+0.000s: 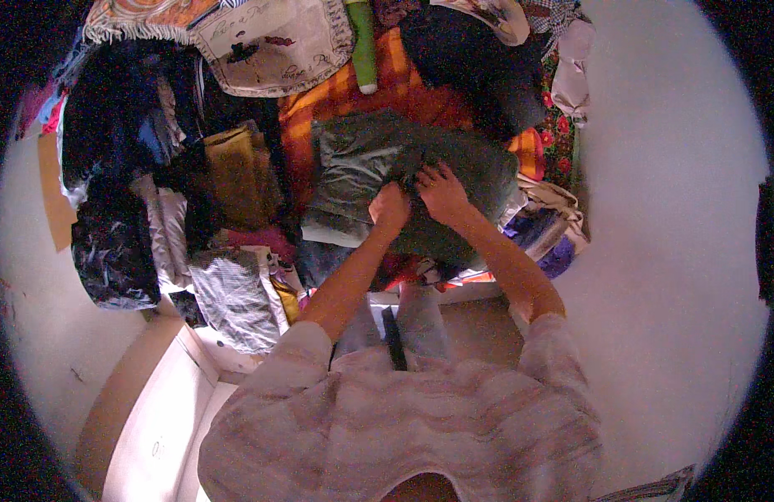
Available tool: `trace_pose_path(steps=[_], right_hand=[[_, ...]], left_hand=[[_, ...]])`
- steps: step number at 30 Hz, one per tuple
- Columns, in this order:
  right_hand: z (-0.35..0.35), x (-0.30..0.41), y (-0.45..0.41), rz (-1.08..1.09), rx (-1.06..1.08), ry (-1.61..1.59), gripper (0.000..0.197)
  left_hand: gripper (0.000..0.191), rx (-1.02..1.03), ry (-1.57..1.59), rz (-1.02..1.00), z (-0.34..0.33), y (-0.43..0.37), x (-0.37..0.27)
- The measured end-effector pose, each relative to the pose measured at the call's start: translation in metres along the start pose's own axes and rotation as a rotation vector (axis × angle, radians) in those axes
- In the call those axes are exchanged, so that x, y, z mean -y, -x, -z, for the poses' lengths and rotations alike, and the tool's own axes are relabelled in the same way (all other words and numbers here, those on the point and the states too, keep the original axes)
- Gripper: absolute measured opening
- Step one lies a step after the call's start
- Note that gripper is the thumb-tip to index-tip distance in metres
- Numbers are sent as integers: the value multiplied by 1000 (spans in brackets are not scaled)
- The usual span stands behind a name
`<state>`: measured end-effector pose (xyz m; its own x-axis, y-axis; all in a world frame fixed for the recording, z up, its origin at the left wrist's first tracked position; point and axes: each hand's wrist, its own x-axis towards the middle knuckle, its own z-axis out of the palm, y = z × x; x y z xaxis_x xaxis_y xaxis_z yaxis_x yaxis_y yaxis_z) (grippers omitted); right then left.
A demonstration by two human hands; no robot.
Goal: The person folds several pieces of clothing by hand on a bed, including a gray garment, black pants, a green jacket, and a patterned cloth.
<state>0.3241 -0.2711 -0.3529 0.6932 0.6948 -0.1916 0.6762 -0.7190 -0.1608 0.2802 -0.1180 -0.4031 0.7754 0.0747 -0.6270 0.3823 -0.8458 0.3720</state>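
A dark grey-green garment (468,157), which looks like trousers or a jacket, lies spread on the heap of clothes in front of me. My left hand (390,208) is curled into a fist around a bit of its fabric near the middle. Right beside it, my right hand (443,193) has bent fingers gathered on the same cloth; the thumb and the pinched spot are hidden. Beneath the garment lies an orange checked cloth (299,135).
A black garment (481,69) and a fringed cream cushion or mat (280,47) lie beyond. On the left are a folded mustard cloth (236,169), dark clothes (111,125) and a striped grey cloth (233,301). A pale wall (669,188) rises on the right.
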Motion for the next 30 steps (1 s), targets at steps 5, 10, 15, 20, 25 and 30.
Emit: trace_pose_path(steps=[5, 10, 15, 20, 25, 30], right_hand=[[-28, 5, -9, -36, 175, -36, 34], [-33, 20, -38, -207, 377, -41, 34], [-11, 18, 22, -504, -307, -294, 51], [-59, -15, 142, -1075, -761, -140, 82], [-141, -31, 173, -1412, -492, -946, 94], [-108, -48, 151, -1261, -409, -1061, 83]], left_hand=[[27, 34, -21, -110, 0, 9, 9], [25, -32, 37, -159, 0, 25, 7], [36, -292, 223, -161, 54, 9, 41], [77, -410, 364, 77, 98, -50, 148], [97, 74, 430, 287, 76, -73, 202], [97, -130, 383, 325, 59, -67, 236]])
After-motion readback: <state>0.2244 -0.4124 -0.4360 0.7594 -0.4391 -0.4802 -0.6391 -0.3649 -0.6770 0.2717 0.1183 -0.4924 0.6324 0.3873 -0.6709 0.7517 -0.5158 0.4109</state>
